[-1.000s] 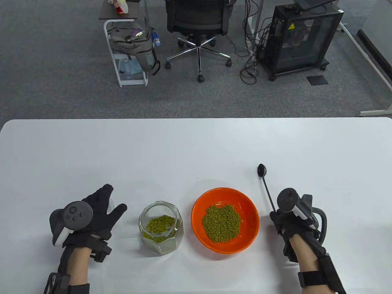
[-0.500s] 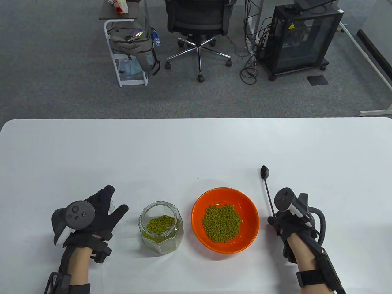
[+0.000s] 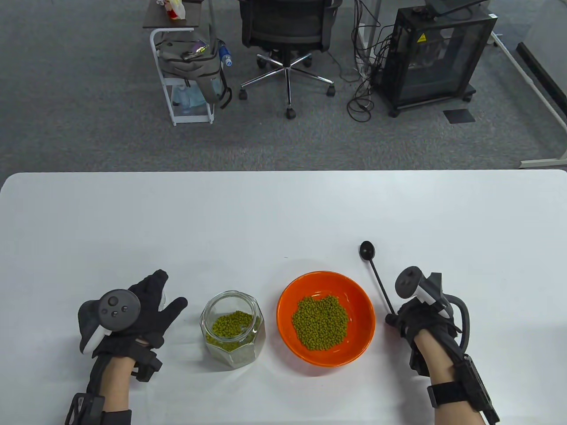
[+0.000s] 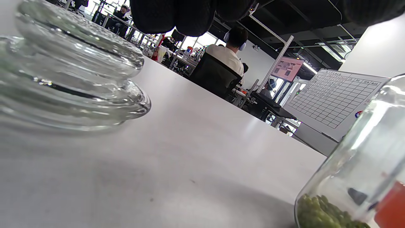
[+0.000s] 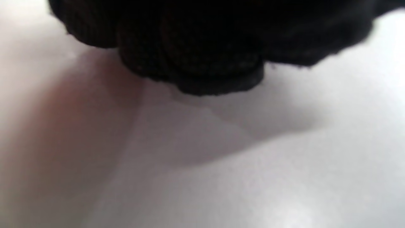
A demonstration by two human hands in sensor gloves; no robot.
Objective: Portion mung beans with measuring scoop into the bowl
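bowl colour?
Orange bowl, green mung beans inside. Clearest in the table view.

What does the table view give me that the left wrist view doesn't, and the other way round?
Only the table view shows the right hand gripping the scoop and the whole orange bowl with beans. Only the left wrist view shows the glass lid resting on the table beneath the left hand's fingers. Both show the open jar of mung beans and the white table.
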